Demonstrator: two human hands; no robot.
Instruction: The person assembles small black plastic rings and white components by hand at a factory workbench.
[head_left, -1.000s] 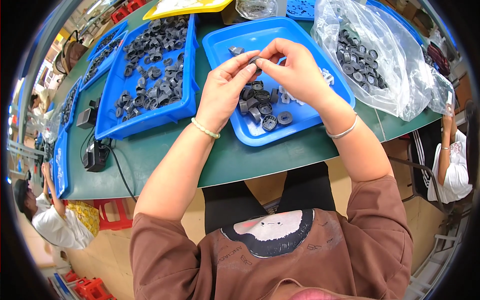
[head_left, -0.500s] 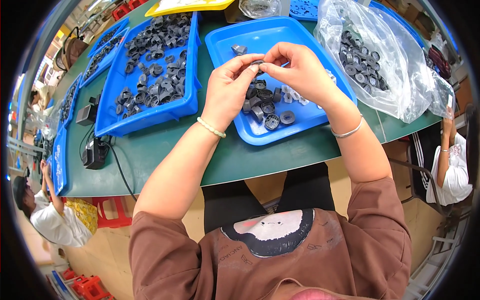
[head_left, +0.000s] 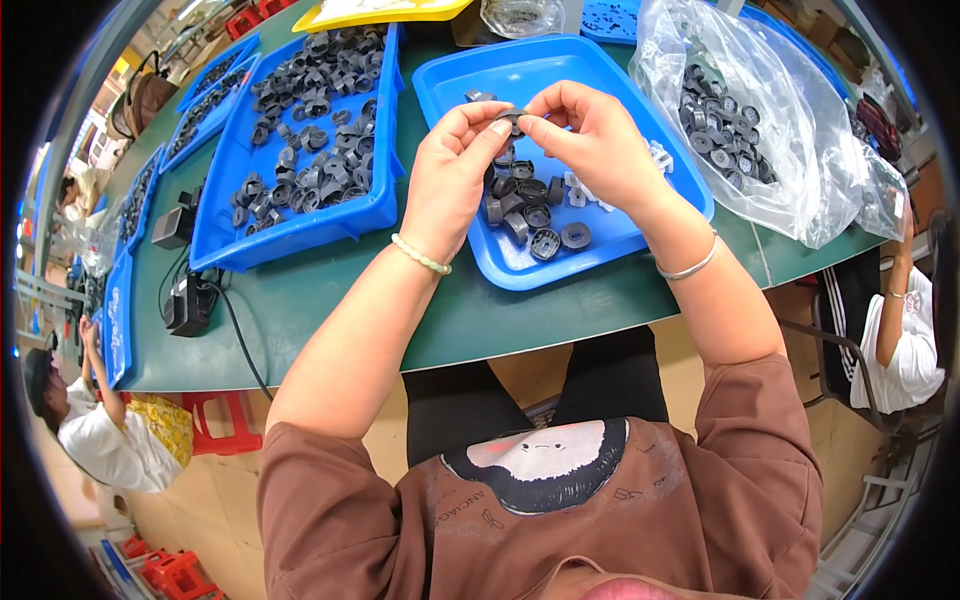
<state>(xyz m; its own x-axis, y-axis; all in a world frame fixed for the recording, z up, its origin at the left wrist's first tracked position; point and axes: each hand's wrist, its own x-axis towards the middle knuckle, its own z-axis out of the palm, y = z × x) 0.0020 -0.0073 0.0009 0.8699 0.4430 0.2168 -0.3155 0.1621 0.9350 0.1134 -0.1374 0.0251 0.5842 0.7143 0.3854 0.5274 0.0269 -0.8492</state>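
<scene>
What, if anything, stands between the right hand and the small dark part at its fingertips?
Nothing visible: the small dark part is held directly by the right hand and the left hand, above the blue tray. Their grip hides some of it.

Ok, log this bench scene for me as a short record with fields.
Left hand: pinching a small dark part
Right hand: fingers on that same part
Under hands: shallow blue tray, holding loose dark parts and white pieces
Left: deeper blue bin, dark parts inside
Right: clear plastic bag, dark parts inside
Surface: green table
</scene>
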